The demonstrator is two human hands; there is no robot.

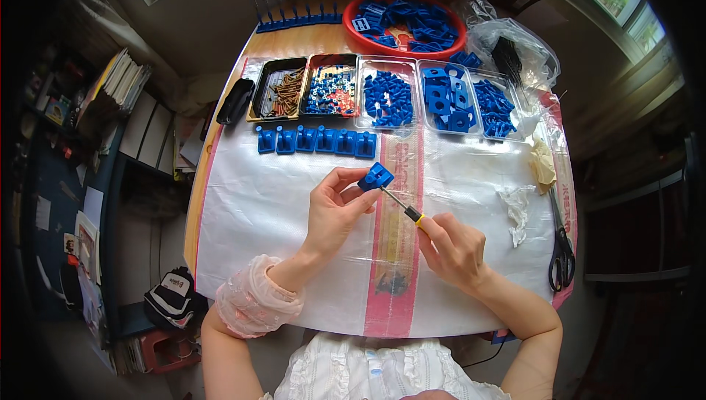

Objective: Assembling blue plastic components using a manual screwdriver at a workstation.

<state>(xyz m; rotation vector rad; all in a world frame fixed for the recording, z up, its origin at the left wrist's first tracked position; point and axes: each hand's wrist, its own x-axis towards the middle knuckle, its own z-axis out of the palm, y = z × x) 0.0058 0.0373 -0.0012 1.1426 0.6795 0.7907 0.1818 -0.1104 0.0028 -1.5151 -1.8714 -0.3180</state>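
Far across the bench [301, 41], trays [329, 115] sit likely within reach, while the left hand [340, 198] pinches a block [379, 176], seemingly steadying it for the screwdriver [413, 213] the right hand [452, 245] grips.

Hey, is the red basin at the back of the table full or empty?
Partly full: the red basin holds heaped blue pieces, with a bit of its bottom showing between them.
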